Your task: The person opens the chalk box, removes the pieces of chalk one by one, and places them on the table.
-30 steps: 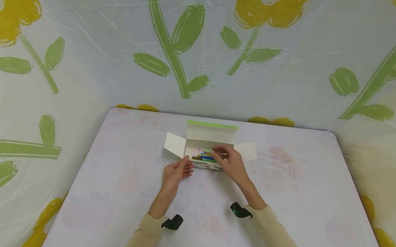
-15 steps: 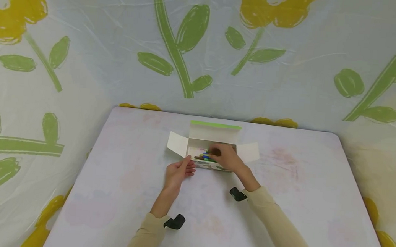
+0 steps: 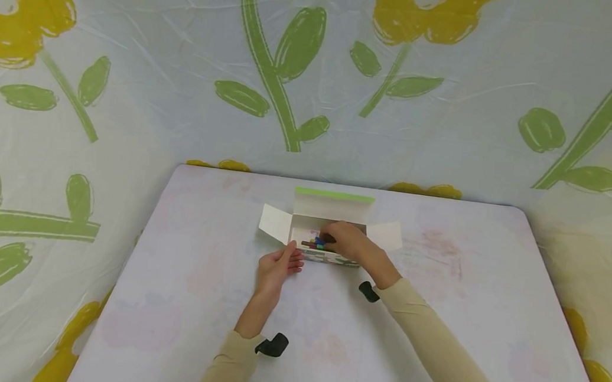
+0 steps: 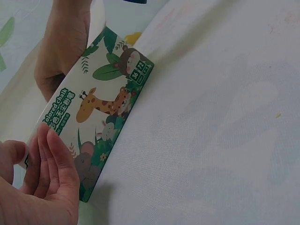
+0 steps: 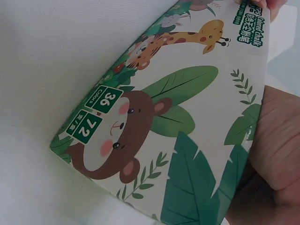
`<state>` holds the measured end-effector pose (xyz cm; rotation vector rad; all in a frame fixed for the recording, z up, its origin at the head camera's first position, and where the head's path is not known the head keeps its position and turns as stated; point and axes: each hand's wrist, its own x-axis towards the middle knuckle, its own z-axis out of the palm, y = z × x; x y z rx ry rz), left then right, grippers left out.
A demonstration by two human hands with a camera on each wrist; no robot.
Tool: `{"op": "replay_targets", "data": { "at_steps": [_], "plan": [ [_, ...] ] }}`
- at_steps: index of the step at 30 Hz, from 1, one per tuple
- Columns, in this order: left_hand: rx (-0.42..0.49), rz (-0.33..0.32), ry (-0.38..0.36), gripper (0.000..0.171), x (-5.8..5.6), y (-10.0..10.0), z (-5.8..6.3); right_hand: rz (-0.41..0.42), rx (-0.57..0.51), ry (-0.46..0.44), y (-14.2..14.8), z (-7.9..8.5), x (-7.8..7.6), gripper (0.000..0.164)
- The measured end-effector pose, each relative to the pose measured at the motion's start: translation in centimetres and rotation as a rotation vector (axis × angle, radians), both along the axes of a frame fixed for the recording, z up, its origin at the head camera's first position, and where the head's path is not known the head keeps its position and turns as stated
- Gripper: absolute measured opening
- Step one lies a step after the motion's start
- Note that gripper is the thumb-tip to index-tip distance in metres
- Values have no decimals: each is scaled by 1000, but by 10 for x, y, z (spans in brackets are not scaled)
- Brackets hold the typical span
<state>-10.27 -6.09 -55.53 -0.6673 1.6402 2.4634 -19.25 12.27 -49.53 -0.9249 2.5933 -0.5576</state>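
Note:
A chalk box (image 4: pixel 101 112) with cartoon animals and the printed words "Colored chalk" lies on the table, its lid and side flaps spread. Inside it, several colored chalk sticks (image 3: pixel 313 244) show at the left of my right hand. At the box's front left, my left hand (image 3: pixel 275 267) pinches the front wall, thumb at the top edge and fingers against the printed face. My right hand (image 3: pixel 349 241) reaches down into the right half of the box, its fingers and thumb bent around the chalk sticks; the fingertips are partly hidden. The wall hides those fingers in the right wrist view.
The lid flap (image 3: pixel 334 205) stands up at the back of the box. White side flaps (image 3: pixel 275 223) stick out left and right. A pale table (image 3: pixel 197 302) spreads around, with a flower-printed cloth (image 3: pixel 188 46) hanging behind and at the sides.
My right hand has moved lower and a little left into the box, covering more chalk sticks. My left hand keeps its hold on the front wall. The view has shifted slightly.

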Motion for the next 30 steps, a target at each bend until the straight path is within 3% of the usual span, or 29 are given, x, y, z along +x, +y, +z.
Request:
{"op": "replay_targets", "data": {
  "at_steps": [8, 13, 17, 21, 30],
  "plan": [
    [-7, -5, -8, 45, 0, 2, 1, 49, 45, 85, 2, -1, -2, 6],
    [-13, 6, -7, 43, 0, 3, 2, 50, 12, 123, 5, -2, 1, 6],
    [-17, 14, 0, 41, 1, 3, 3, 29, -70, 126, 11, 1, 5, 17],
    [-17, 11, -4, 40, 1, 3, 4, 1, -187, 121, 19, 7, 10, 17],
    [-17, 12, -11, 41, 1, 4, 5, -147, -439, 44, 44, 19, 13, 25]
  ]
}}
